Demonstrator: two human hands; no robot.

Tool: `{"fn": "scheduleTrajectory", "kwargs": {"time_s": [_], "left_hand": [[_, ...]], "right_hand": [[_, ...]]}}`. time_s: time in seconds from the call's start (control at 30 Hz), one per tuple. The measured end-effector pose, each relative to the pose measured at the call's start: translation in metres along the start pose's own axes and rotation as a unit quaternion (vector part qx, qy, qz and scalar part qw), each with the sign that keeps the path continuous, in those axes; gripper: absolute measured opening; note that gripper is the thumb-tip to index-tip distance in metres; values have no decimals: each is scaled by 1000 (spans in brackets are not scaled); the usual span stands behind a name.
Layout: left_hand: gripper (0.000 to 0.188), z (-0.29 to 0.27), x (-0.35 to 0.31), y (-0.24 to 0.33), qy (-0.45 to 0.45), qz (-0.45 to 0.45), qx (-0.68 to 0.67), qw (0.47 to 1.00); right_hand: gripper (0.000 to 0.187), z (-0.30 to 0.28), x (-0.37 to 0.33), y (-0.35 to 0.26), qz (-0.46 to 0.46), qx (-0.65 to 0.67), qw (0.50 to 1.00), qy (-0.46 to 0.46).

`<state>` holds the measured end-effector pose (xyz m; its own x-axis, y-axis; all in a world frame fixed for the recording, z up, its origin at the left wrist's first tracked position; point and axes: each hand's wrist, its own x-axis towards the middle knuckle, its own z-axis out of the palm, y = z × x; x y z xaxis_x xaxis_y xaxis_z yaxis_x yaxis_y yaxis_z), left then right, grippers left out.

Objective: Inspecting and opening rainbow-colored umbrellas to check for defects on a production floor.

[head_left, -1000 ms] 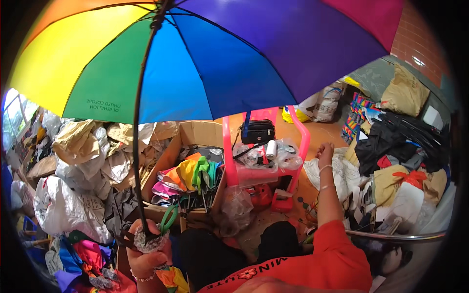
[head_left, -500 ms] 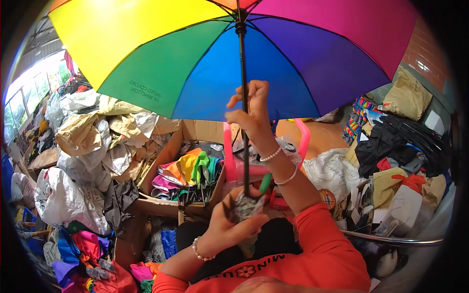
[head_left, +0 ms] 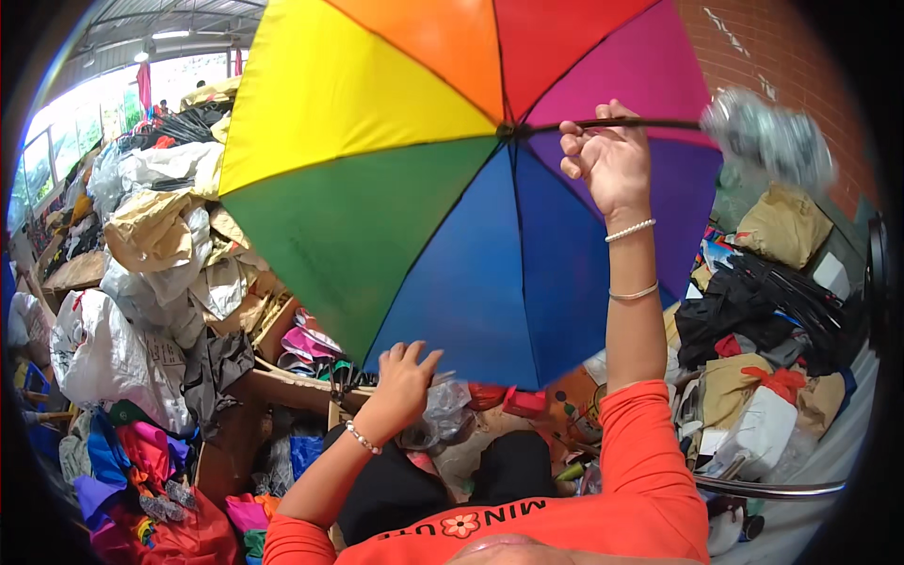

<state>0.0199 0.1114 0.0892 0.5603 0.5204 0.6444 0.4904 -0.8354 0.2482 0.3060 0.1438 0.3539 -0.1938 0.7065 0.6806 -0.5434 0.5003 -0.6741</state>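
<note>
Rainbow umbrella (head_left: 414, 198): open, canopy fills upper centre of frame, panels yellow, orange, red, magenta, purple, blue, green; inner side faces camera; ribs meet at hub, upper centre; black shaft (head_left: 621, 123) runs from hub toward upper right, roughly level.

Right hand (head_left: 607, 155): raised, upper centre-right; fingers curled round the shaft, closed grip; wrist w/ bead bracelet and thin bangle; orange sleeve below.

Left hand (head_left: 403, 381): lower centre, fingers spread and loosely bent, at or just beside canopy's lower blue edge; whether it pinches the fabric — cannot tell; bead bracelet at wrist; clear crumpled plastic wrap (head_left: 438, 419) right below the hand, contact unclear.

Blurred grey-silver bundle (head_left: 767, 141): upper right, at shaft's far end; too smeared to tell what it is.

Surroundings: cardboard box (head_left: 273, 377) w/ pink and green items, left of centre, partly under canopy; heap of white and tan bags (head_left: 155, 254), left; bright cloth pile (head_left: 151, 471), lower left; black garments and tan bags (head_left: 772, 311), right; brick wall (head_left: 782, 66), upper right; metal rail (head_left: 772, 488), lower right; person's black trousers and orange top along lower edge.
</note>
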Motion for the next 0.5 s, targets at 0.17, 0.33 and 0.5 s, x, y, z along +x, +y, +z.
{"fn": "scheduleTrajectory", "kwargs": {"time_s": [0.17, 0.33, 0.5], "left_hand": [[37, 17, -78, 15, -335, -129, 186, 915], [32, 12, -129, 55, -495, -127, 16, 860], [32, 8, -143, 77, -456, -165, -127, 865]], "right_hand": [[17, -22, -9, 46, 162, 20, 982, 94], [20, -41, -37, 119, 267, 66, 950, 148], [22, -23, -82, 161, 178, -102, 942, 265]]}}
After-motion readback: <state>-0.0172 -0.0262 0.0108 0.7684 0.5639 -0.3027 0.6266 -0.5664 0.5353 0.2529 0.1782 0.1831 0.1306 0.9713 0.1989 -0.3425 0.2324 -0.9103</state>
